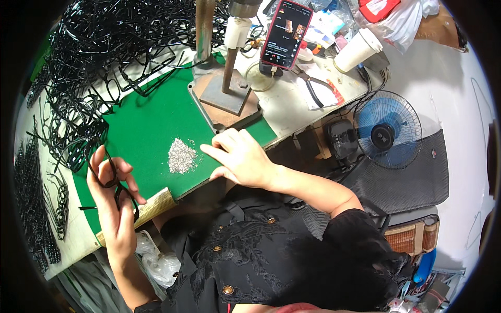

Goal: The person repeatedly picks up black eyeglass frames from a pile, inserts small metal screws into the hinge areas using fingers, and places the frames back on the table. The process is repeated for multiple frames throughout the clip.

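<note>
My left hand (115, 214), raised over the near left of the green mat (141, 125), has its fingers closed around a black eyeglass frame (111, 183). One thin dark end of the frame sticks out to the left of the wrist. On the mat lies a loose pile of tiny silvery metal pieces (181, 156), too small to name. My right hand (244, 159) is just right of the pile, index finger stretched toward it and thumb held apart. Nothing shows between those fingers; the other fingers are partly curled.
A metal hand press (229, 99) stands behind my right hand. Tangled black eyeglass frames (104, 57) cover the far left, with bundled black pieces (31, 203) nearer. Toward the right are a propped phone (286, 36), pliers (313, 93), a white cup (359, 50) and a blue fan (383, 136).
</note>
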The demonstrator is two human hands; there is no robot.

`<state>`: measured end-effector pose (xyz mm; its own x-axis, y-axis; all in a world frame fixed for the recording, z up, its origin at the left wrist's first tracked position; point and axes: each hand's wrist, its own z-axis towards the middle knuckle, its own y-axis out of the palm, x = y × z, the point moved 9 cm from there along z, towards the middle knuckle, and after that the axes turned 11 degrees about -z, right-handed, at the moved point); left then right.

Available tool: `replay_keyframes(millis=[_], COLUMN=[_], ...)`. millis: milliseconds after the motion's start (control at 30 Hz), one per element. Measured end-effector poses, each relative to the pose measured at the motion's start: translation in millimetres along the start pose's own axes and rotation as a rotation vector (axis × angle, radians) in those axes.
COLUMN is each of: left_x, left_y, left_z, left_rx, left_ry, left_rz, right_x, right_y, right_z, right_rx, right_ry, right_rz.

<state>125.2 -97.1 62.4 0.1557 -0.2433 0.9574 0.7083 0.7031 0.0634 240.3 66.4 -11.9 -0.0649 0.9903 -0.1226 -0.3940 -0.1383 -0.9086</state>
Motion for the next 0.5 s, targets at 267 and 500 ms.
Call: replay_keyframes(millis=[267, 500], left_x=[27.1, 22.4], left_y=[-35.6, -131.2], left_z=[-3.2, -21.4], left_rx=[0.096, 0.601], left_ry=[0.274, 0.401], left_rz=[0.87, 0.354], right_x=[-13.3, -6.2], right_y=[0.5, -0.7], right_z=[-6.2, -16.8], right_rx=[0.036, 0.063], right_ry=[-0.117, -0.114], right_rz=[-0.021, -0.032])
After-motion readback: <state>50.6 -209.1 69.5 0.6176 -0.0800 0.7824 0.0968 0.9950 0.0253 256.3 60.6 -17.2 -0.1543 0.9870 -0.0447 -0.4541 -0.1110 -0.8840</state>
